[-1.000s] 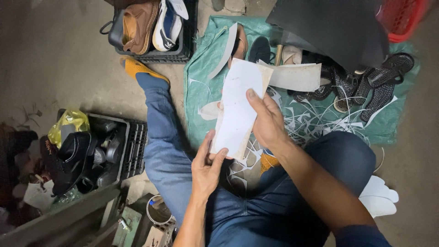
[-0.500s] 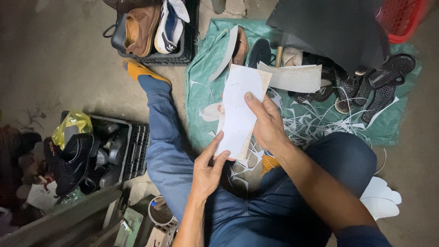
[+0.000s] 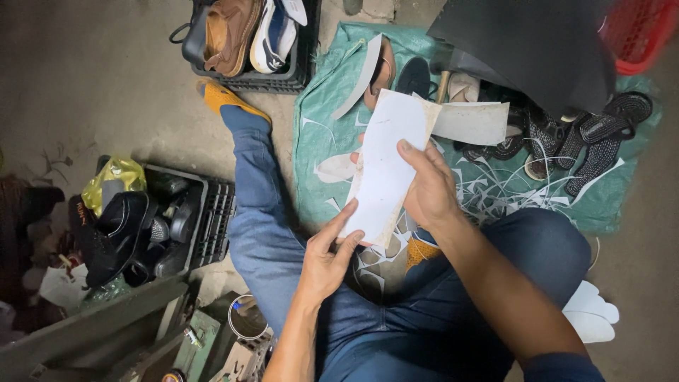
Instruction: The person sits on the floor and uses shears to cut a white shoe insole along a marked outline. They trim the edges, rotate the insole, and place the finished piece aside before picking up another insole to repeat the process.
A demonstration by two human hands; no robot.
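The fingers of the right hand (image 3: 428,191) are closed around the right edge of a white insole-shaped cutout (image 3: 385,170), thumb laid across its face, holding it upright over the lap; the fingers of the left hand (image 3: 327,255) pinch its lower end from below, thumb and forefinger at the rounded heel corner. Both hands thus grip the same sheet, which hangs in the air between the knees, above the green woven mat (image 3: 318,141) and touching nothing else. The step in hand looks like inspection or turning of the cut piece, judging its outline before it is trimmed or matched to a shoe; the next move probably calls for one hand to keep a firm hold while the other frees itself to fetch a tool or a shoe, without bending the thin sheet. On the mat lie curled white offcuts (image 3: 495,187), another white sheet (image 3: 474,122), dark woven sandals (image 3: 601,134) and a large black sheet of material (image 3: 530,49). The person sits on the floor in blue jeans (image 3: 262,212), one leg stretched towards a black crate of shoes (image 3: 247,35); a second black crate (image 3: 205,219) with dark shoes stands to the left, a red basket (image 3: 647,32) at top right
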